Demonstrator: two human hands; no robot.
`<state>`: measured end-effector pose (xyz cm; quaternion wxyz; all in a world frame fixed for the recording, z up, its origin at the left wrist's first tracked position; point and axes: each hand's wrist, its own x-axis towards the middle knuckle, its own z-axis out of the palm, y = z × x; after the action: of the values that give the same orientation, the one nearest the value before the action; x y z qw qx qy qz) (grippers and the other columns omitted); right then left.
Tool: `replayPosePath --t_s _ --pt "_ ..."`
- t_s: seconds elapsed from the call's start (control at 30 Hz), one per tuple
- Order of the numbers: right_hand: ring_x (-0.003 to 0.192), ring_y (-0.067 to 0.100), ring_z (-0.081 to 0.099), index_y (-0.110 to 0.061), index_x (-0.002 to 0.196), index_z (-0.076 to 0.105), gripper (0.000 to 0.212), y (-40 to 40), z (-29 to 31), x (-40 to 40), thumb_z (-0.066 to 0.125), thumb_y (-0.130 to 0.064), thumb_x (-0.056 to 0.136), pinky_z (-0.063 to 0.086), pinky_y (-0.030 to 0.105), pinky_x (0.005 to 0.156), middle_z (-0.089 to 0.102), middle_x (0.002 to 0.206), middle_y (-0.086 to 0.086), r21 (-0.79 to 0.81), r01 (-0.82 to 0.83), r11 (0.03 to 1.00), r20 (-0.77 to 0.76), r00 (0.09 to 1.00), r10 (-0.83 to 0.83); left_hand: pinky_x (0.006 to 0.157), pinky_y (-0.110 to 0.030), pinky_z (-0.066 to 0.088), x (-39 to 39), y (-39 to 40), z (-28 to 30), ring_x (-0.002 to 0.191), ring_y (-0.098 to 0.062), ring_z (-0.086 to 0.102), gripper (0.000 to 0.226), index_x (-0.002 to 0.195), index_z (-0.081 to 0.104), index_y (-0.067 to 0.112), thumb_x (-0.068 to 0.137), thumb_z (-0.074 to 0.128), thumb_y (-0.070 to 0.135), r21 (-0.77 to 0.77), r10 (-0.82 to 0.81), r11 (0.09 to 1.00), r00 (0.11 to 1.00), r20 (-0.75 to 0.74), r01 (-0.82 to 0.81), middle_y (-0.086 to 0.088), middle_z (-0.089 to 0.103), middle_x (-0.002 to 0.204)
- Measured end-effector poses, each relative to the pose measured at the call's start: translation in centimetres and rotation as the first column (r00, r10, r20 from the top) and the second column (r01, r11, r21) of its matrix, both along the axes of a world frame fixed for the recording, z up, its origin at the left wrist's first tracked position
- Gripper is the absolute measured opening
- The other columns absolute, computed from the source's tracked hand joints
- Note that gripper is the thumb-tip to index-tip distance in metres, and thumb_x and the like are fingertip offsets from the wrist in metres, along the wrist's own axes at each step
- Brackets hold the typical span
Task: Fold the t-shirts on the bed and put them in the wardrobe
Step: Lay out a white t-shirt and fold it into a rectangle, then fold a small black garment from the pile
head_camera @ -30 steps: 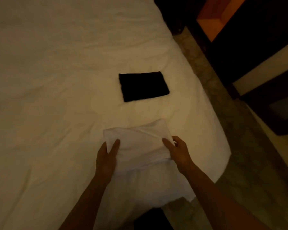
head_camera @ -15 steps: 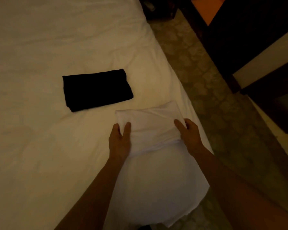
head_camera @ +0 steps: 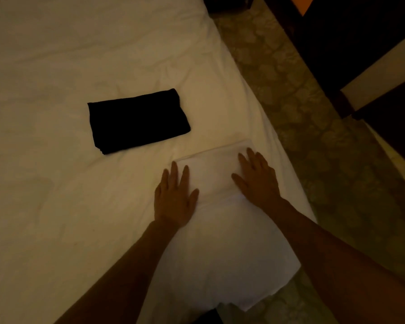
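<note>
both hands lie flat with straight fingers, left hand (head_camera: 174, 197) and right hand (head_camera: 257, 181), pressing the folded white t-shirt (head_camera: 214, 174) near the bed (head_camera: 56, 206) corner. beyond it the black t-shirt (head_camera: 137, 120) lies folded. folding looks done; neither is in the wardrobe yet.

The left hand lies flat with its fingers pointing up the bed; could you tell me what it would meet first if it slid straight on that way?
Probably the black folded t-shirt: the left hand points roughly toward its near right corner, though it might just miss.
</note>
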<state>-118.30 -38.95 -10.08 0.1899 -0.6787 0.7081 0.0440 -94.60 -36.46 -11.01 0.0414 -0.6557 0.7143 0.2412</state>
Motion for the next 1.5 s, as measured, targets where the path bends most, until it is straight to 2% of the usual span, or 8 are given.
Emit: replayPosePath --t_s 0.1,0.2,0.33,0.43,0.67,0.9,1.07,1.5 --pt "0.148 0.028 0.015 -0.02 0.155 0.021 0.064 0.5 2.5 1.5 0.036 -0.051 0.101 0.02 0.046 0.116 0.015 0.163 0.007 -0.01 0.075 0.997 0.011 0.997 -0.075 0.121 -0.041 0.015 1.2 -0.1 2.0 0.152 -0.026 -0.002 0.069 0.158 0.002 0.025 0.101 0.02 0.057 -0.007 -0.005 1.0 1.0 -0.028 0.004 -0.003 -0.006 0.166" --pt "0.137 0.033 0.036 -0.012 0.148 0.039 0.059 2.0 5.6 5.0 0.041 -0.047 0.101 0.032 0.047 0.109 0.038 0.152 0.014 -0.022 0.029 0.999 0.081 0.996 -0.027 0.118 -0.035 0.02 2.9 0.8 5.0 0.149 -0.023 0.017 0.068 0.157 0.019 0.021 0.1 0.029 0.056 0.022 0.067 0.998 0.983 -0.17 -0.064 -0.003 0.018 0.164" --pt "0.09 0.035 0.066 -0.007 0.11 0.069 0.056 3.5 8.1 11.4 0.035 -0.049 0.095 0.054 0.041 0.073 0.067 0.102 0.013 -0.189 -0.074 0.979 0.194 0.975 0.111 0.1 -0.03 0.037 6.6 2.7 9.8 0.122 -0.024 0.049 0.063 0.136 0.055 0.018 0.094 0.029 0.058 0.01 0.187 0.98 0.916 -0.354 -0.197 -0.005 0.057 0.133" --pt "0.085 0.03 0.065 -0.011 0.104 0.068 0.039 3.7 11.1 17.5 0.042 -0.038 0.095 0.051 0.036 0.072 0.066 0.095 0.008 -0.19 -0.145 0.971 0.227 0.956 0.187 0.089 -0.033 0.045 12.0 4.4 12.4 0.108 -0.023 0.057 0.062 0.119 0.065 0.02 0.09 0.025 0.056 -0.061 0.232 0.964 0.93 -0.286 -0.259 -0.003 0.066 0.113" --pt "0.087 0.021 0.062 -0.016 0.11 0.063 0.024 5.7 14.9 34.3 0.047 -0.03 0.1 0.049 0.032 0.076 0.065 0.101 0.002 -0.152 -0.33 0.932 0.213 0.91 0.357 0.085 -0.034 0.044 29.4 11.2 15.1 0.104 -0.02 0.057 0.039 0.12 0.064 0.024 0.102 0.038 0.046 -0.146 0.319 0.934 0.946 -0.061 -0.325 0.002 0.067 0.11" --pt "0.088 0.025 0.062 -0.014 0.105 0.064 0.02 12.1 16.3 54.6 0.049 -0.026 0.098 0.048 0.034 0.076 0.064 0.098 0.005 -0.126 -0.528 0.84 0.282 0.793 0.541 0.09 -0.034 0.041 48.1 21.5 16.5 0.109 -0.021 0.056 0.049 0.122 0.063 0.024 0.101 0.029 0.052 -0.112 0.485 0.871 0.874 0.037 -0.479 0.001 0.065 0.114" --pt "0.098 0.027 0.061 -0.011 0.117 0.064 0.025 16.4 17.7 67.0 0.051 -0.013 0.096 0.045 0.033 0.083 0.062 0.11 0.009 -0.106 -0.612 0.784 0.345 0.716 0.606 0.091 -0.033 0.04 59.1 28.1 18.0 0.11 -0.022 0.055 0.063 0.125 0.061 0.023 0.091 0.018 0.056 -0.083 0.566 0.824 0.815 0.123 -0.56 0.0 0.064 0.118" --pt "0.1 0.03 0.059 -0.007 0.117 0.063 0.027 19.7 20.4 80.2 0.052 -0.007 0.092 0.039 0.029 0.078 0.06 0.111 0.015 -0.096 -0.789 0.607 0.293 0.56 0.775 0.09 -0.032 0.039 69.6 34.2 19.9 0.11 -0.023 0.056 0.062 0.124 0.061 0.021 0.088 0.027 0.057 -0.075 0.797 0.603 0.604 0.019 -0.794 -0.002 0.064 0.118"
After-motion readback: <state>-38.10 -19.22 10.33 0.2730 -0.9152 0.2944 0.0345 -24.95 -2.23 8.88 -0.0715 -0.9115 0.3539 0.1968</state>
